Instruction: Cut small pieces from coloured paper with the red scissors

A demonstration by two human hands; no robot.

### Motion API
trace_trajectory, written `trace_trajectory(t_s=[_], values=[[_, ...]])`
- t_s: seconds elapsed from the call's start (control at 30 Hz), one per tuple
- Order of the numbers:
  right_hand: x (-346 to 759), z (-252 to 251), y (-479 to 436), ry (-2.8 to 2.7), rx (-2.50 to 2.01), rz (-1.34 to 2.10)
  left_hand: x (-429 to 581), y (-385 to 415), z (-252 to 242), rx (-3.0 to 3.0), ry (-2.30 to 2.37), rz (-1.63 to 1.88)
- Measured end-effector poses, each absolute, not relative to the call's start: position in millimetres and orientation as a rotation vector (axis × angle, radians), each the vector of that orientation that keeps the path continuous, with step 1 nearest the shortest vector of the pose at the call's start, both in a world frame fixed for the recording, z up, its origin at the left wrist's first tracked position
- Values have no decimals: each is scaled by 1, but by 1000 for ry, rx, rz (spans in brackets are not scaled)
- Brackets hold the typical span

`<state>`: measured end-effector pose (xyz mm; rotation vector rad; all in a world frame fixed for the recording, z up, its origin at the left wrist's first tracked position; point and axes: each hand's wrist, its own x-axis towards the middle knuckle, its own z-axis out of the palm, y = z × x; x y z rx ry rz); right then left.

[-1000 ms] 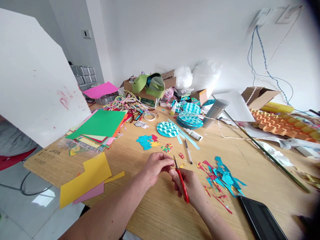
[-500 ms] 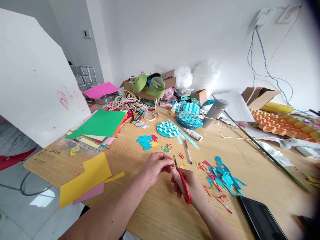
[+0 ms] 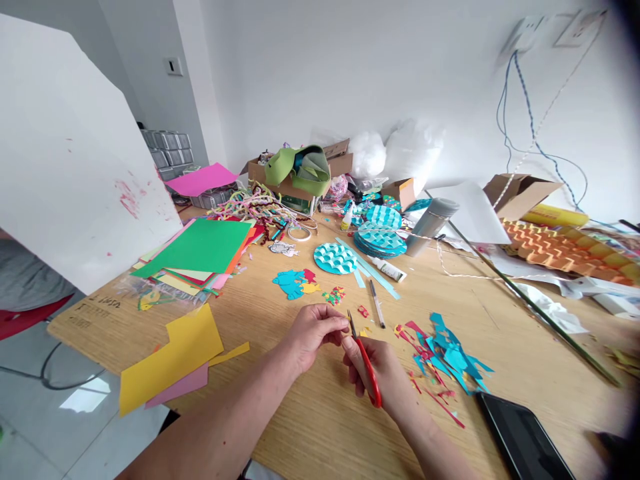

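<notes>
Notched yellow paper sheet (image 3: 175,357) on light-brown wooden table (image 3: 305,427) | left hand (image 3: 315,333): fingertips pinched together, contents too small to tell | red-handled metal scissors (image 3: 369,370), blades beside left fingertips | right hand (image 3: 387,373): clamped on scissors' handles | loose blue-and-red paper scraps (image 3: 454,357)

Forearms (image 3: 245,400) converge, left fingers (image 3: 333,325) pinched near the curled right fingers (image 3: 357,382).

Wooden table (image 3: 300,427), yellow paper (image 3: 175,357), pen (image 3: 377,305), blue scraps (image 3: 454,358), patterned disc (image 3: 335,259)
</notes>
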<state>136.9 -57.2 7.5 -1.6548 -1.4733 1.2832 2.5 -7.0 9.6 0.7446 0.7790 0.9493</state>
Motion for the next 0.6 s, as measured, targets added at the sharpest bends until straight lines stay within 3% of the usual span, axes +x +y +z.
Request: trace_trajectory(t_s=[0.6], values=[[139, 3, -55, -1452, -1697, 1293, 2, -6, 11, 754, 787, 952]])
